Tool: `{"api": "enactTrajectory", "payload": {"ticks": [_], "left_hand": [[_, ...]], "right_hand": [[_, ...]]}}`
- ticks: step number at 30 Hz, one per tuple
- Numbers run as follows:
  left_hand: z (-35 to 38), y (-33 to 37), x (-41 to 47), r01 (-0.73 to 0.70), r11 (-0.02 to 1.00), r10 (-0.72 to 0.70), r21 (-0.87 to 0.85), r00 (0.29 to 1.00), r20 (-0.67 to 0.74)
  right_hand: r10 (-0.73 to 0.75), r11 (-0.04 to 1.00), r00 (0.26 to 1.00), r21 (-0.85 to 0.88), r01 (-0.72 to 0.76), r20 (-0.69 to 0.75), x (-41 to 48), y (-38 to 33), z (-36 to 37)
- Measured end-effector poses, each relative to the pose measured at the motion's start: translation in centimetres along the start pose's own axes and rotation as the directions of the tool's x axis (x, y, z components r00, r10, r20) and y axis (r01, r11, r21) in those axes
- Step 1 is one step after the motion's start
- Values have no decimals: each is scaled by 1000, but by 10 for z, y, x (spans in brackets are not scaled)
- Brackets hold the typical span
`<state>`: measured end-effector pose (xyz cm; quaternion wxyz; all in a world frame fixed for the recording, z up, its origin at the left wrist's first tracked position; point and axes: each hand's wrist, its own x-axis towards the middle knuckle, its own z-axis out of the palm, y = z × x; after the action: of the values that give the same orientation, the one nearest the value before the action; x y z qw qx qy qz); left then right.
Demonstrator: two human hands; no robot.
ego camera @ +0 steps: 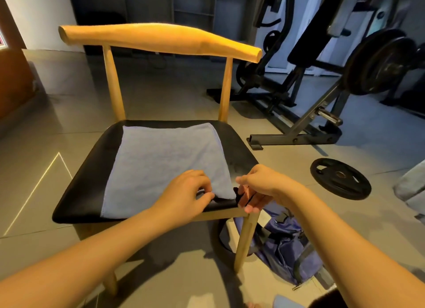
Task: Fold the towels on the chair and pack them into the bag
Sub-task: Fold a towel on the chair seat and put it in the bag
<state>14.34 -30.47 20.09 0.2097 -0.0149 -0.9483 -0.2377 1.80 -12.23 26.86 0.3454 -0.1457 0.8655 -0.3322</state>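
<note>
Towel (161, 160): one, lay flat on the chair (76, 192) seat, near edge at the seat's front.
Left hand (184, 192): pinched the towel's near right corner, slightly raised.
Right hand (255, 190): loosely curled just beside that corner, gripping nothing I could see.
Bag (282, 250): on the floor by the front leg.
Risk: a one-corner pull would likely drag the towel askew or off the seat, leaving the fold uneven.
</note>
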Motion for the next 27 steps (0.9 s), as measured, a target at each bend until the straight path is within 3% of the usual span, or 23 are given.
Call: {"api": "enactTrajectory", "payload": {"ticks": [8, 12, 17, 22, 27], "left_hand": [[0, 1, -15, -59, 998, 59, 4, 998, 9], [-3, -1, -24, -186, 955, 178, 232, 982, 58], [-29, -22, -46, -148, 854, 124, 498, 989, 82], [-61, -47, -76, -131, 861, 86, 491, 990, 114], [-80, -59, -104, -100, 880, 93, 465, 995, 38]], "right_hand": [[26, 949, 1000, 314, -25, 1, -2, 3, 20], [53, 922, 997, 387, -31, -49, -5, 7, 9], [23, 904, 993, 426, 29, -118, -3, 22, -2], [-79, 909, 994, 403, 101, -72, -5, 36, -3], [-70, 879, 989, 461, 122, -129, -7, 43, -5]]}}
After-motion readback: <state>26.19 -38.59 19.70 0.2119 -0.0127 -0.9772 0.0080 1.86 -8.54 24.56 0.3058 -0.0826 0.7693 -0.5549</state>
